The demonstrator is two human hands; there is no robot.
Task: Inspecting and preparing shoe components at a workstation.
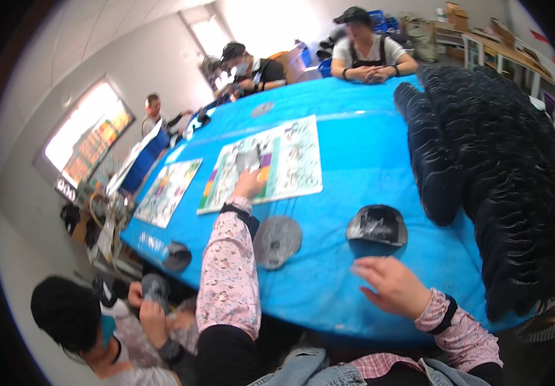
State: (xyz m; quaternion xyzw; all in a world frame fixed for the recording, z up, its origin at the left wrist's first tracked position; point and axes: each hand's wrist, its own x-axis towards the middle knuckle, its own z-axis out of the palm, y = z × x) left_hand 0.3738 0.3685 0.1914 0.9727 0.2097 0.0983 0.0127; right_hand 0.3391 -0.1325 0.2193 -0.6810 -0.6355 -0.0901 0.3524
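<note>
My left hand [248,184] reaches forward over a printed board [296,161] with colored stripes. Its fingertips pinch the near edge of a small grey patch [248,159], which is a little blurred. My right hand [393,284] hovers near the table's front edge, fingers stretched out and holding nothing. Just beyond it lies a rounded black piece [377,225] with a shiny dark patch on its face. A flat, roundish grey piece [278,241] rests beside my left forearm.
A tall stack of black curved pieces [490,161] fills the right side of the blue-covered table [348,302]. Another printed board [169,192] lies to the left. At lower left a co-worker handles a grey piece [155,289]; other people sit at the far side.
</note>
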